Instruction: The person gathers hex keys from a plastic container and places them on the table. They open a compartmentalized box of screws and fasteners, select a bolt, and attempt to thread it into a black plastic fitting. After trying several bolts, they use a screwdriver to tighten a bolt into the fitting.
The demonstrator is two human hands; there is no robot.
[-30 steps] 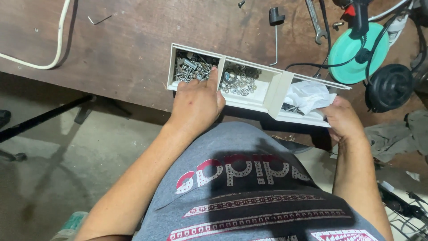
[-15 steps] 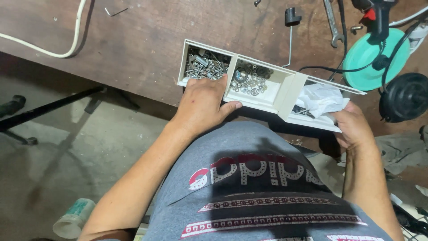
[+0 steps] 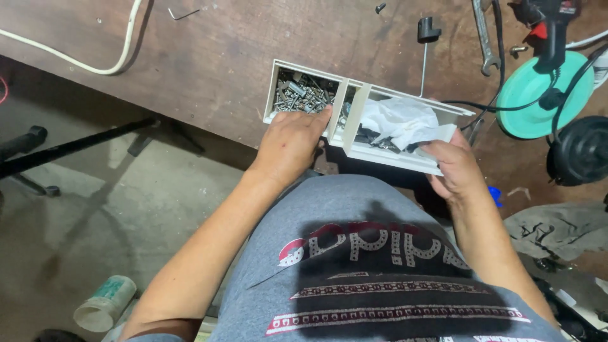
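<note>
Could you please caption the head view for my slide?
Both hands, left and right, grip a white compartmented box of screws.

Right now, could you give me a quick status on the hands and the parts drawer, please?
Left hand and right hand on white drawer. Screws at left end, crumpled cloth at right. Nothing blocking.

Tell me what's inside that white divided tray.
The white divided tray holds screws and bolts in its left compartment and crumpled white paper on the right. The left hand covers most of the middle compartment.
</note>
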